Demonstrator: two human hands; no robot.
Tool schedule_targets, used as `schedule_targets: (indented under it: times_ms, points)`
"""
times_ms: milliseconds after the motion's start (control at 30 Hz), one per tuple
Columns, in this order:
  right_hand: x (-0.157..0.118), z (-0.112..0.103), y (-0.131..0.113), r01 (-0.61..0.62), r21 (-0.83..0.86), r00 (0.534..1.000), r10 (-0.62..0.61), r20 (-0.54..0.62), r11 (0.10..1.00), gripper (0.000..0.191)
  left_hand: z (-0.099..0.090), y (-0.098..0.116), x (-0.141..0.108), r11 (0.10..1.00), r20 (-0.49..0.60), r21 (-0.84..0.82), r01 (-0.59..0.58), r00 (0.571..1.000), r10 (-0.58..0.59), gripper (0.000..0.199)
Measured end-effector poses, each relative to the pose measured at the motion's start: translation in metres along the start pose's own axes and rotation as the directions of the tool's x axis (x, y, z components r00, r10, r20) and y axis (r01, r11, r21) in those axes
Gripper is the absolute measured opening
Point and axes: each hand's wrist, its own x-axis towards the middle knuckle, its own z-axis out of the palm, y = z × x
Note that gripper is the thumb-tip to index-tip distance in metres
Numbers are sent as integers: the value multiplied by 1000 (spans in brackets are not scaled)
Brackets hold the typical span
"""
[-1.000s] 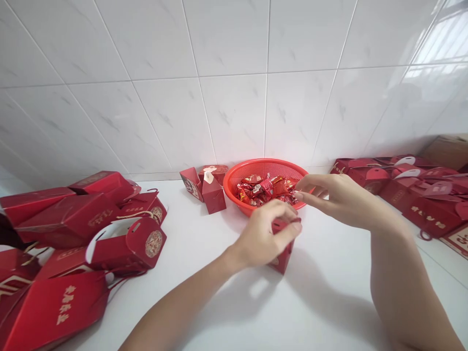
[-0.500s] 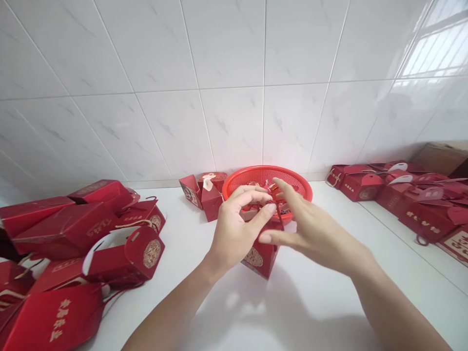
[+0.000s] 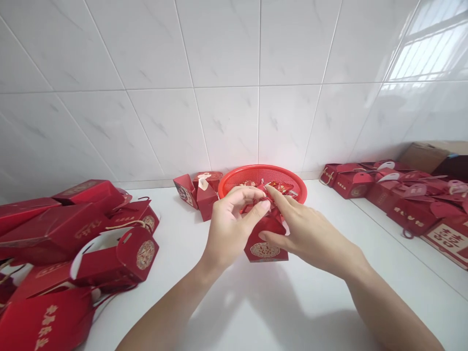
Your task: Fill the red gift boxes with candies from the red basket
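A small red box [image 3: 266,246] with a round gold emblem on its front stands on the white counter in the middle. My left hand [image 3: 234,222] pinches the top of this box between thumb and fingers. My right hand [image 3: 303,226] rests against the box's right side and top, fingers spread, the thumb on its front edge. Just behind the hands is a red mesh basket [image 3: 234,179] holding small red wrapped pieces [image 3: 283,187]. The fingers partly hide the box top.
On the left lies a pile of red boxes [image 3: 66,226], some open. Two small red boxes [image 3: 207,202] stand left of the basket. Closed red boxes [image 3: 411,207] are lined up at the right, near a brown carton [image 3: 424,157]. A tiled wall rises behind.
The red box has turned so its emblem side faces the front. My right hand has moved slightly left and closer to the box top. The view has shifted a little to the right.
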Motion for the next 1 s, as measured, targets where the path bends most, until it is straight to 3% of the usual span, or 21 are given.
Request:
schedule_targets:
  times_ms: [200,300,500,733,1000]
  points:
    - [-10,1,-7,-69,-174,987,42,-154,982,67,6,-3,3,942,-75,-318,107,988,-138,18]
    - [-14,3,-9,-65,-193,979,25,-203,979,63,9,0,2,903,-45,-405,147,983,-180,19]
    - [-14,20,-20,19,-126,957,-55,-285,992,93,15,7,-5,804,9,-556,211,969,-248,12]
    - [-13,26,-17,65,-141,962,-100,-256,988,96,16,11,-16,787,42,-570,237,965,-260,13]
    - [-21,42,-13,176,91,974,-160,-161,980,135,17,7,-12,735,-10,-648,199,963,-270,5]
